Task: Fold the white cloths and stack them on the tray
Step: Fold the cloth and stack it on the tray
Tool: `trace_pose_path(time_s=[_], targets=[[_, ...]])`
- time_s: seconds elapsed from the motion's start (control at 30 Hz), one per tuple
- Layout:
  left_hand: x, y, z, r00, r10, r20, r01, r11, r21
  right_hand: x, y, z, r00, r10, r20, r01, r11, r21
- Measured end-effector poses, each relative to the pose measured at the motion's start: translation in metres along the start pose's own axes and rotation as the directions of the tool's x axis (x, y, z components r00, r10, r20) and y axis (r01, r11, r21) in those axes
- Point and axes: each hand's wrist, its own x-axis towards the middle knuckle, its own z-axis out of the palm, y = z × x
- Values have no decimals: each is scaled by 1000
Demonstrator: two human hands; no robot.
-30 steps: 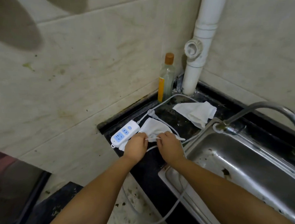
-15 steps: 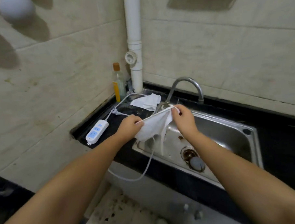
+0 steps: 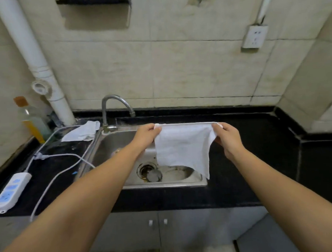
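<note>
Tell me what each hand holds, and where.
Left hand and right hand pinch the white cloth's two top corners; it hangs spread over the sink.

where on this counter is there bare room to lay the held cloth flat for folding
The black counter right of the sink, running to the corner wall, is bare. Left of the sink is crowded: power strip, cables, second cloth, bottle.
</note>
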Motion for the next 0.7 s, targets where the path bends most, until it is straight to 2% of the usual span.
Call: trace_pose_path(time_s=[0.13, 0.3, 0.47, 0.6, 0.7], targets=[[31, 16, 84, 999, 0, 39, 0, 1000, -11, 30, 13, -80, 996, 12, -89, -21, 995, -102], [82, 30, 180, 999, -3, 41, 1, 999, 37, 89, 24, -162, 992, 23, -122, -43, 985, -166], [125, 38, 245, 998, -57, 28, 59, 997, -48, 142, 37, -217, 996, 11, -85, -26, 982, -186], [128, 27, 269, 989, -104, 109, 115, 988, -103, 162, 64, -246, 998, 65, -24, -69, 976, -205], [119, 2, 274, 959, -212, 190, 223, 974, -36, 156, 96, -255, 988, 153, 38, -141, 966, -219]])
